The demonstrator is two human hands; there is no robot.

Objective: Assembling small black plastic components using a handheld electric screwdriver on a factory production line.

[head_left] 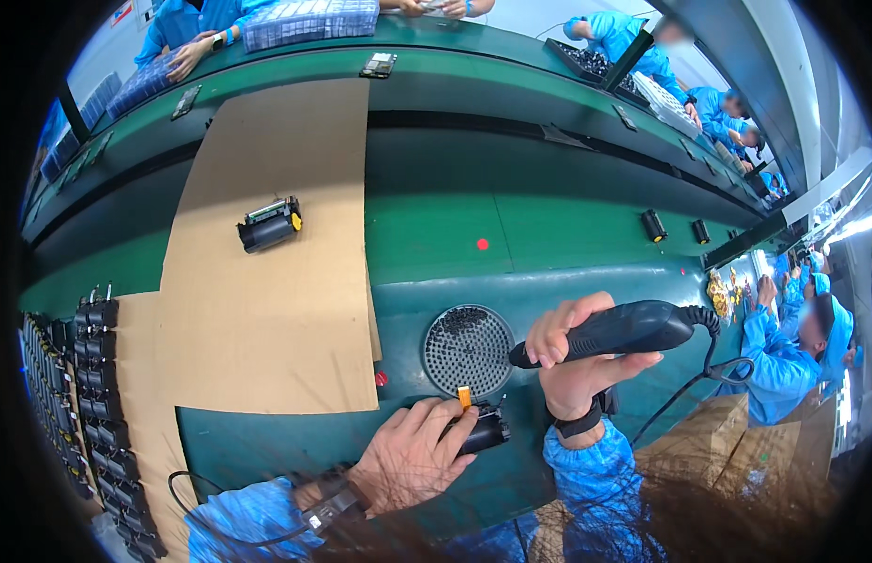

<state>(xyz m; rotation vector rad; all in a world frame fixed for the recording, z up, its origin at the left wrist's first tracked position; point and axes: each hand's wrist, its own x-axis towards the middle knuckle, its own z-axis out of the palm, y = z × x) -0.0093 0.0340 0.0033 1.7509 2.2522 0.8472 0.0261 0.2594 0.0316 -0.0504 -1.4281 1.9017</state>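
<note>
My left hand rests near the front of the bench, its fingers closed on a black cylindrical housing. A short orange flex cable sticks up from the housing by my fingertips. In my right hand is a black electric screwdriver, tilted so its tip points left, with a coiled cord running off its right end. The tip is over the right rim of a round grey dish full of small holes. Tiny dark screws lie in the dish's upper part.
Cardboard covers the left, with another black housing on it. Rows of black housings stand far left. Two more sit at right. Circuit boards line the raised belt. Co-workers in blue sit right and beyond.
</note>
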